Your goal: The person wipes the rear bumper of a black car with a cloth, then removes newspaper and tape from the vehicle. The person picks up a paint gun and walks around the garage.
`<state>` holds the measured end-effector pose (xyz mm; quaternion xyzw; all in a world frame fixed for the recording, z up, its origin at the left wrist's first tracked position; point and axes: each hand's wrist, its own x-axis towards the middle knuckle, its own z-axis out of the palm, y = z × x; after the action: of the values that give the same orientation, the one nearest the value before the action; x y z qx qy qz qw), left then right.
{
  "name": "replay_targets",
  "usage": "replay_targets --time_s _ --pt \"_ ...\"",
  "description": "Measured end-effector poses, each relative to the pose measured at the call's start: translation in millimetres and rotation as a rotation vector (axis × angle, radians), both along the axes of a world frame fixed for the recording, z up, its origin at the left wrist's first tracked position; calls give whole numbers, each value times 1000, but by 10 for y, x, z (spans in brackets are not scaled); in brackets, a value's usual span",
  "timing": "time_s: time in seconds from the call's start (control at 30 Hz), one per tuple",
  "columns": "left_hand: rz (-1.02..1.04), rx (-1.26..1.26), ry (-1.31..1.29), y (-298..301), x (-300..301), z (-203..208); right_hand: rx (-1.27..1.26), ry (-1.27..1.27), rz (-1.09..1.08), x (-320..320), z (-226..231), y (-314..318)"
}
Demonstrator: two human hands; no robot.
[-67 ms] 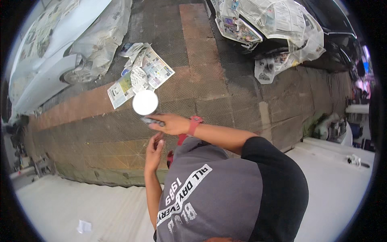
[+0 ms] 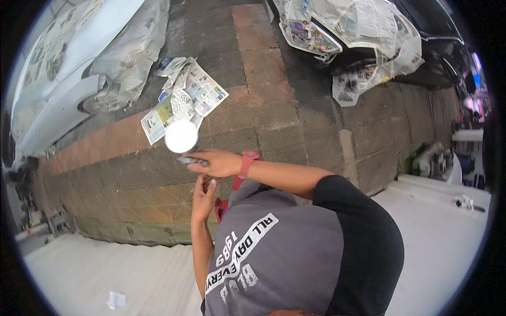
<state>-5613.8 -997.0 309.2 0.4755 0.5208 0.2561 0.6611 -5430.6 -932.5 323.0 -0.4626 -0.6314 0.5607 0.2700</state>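
In my right hand [image 2: 219,163] is a paint spray gun [image 2: 192,160], its metal body partly covered by my fingers. A white round cup [image 2: 182,137] stands out over the gun's far left side, seen from above and very bright. My right fingers are closed round the gun, and a red watch [image 2: 248,164] is on that wrist. Just below the gun, my left hand [image 2: 202,200] is raised with loosely bent fingers, thumb and forefinger apart. Its fingertips are close under my right hand. Whether they touch the gun's lower part, I cannot tell.
Newspaper sheets [image 2: 182,100] lie crumpled on the tiled floor [image 2: 263,116] ahead. A pale car body [image 2: 63,105] masked in plastic stands at left. At far right is a dark car [image 2: 440,63] with a newspaper-masked front. White sheeting [image 2: 132,274] lies near me.
The spray gun, its white cup and my right hand have shifted slightly left and nearer to me. My left hand has moved very little.
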Motion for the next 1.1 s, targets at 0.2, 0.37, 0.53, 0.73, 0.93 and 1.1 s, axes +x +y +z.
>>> replay_targets --time_s 0.2,0.37,0.53,0.73,0.93,1.1 --pt "375 -12 -340 851 -1089 -226 48 -29 39 -1482 346 966" --pt "421 35 -327 1255 -2030 -400 230 -99 43 -2440 -93 1235" --pt "265 108 -159 1640 -3475 -45 -234 -379 -242 -2209 -1204 686" --pt "368 144 -188 2653 -5561 843 -704 -527 -431 -2468 -1488 -1298" --pt "435 239 -332 4133 -7451 1659 -786 -681 -473 -2846 -1115 -2506" --pt "417 190 -375 4843 -7682 1513 -1037 -656 -691 -3416 -1611 -3523"
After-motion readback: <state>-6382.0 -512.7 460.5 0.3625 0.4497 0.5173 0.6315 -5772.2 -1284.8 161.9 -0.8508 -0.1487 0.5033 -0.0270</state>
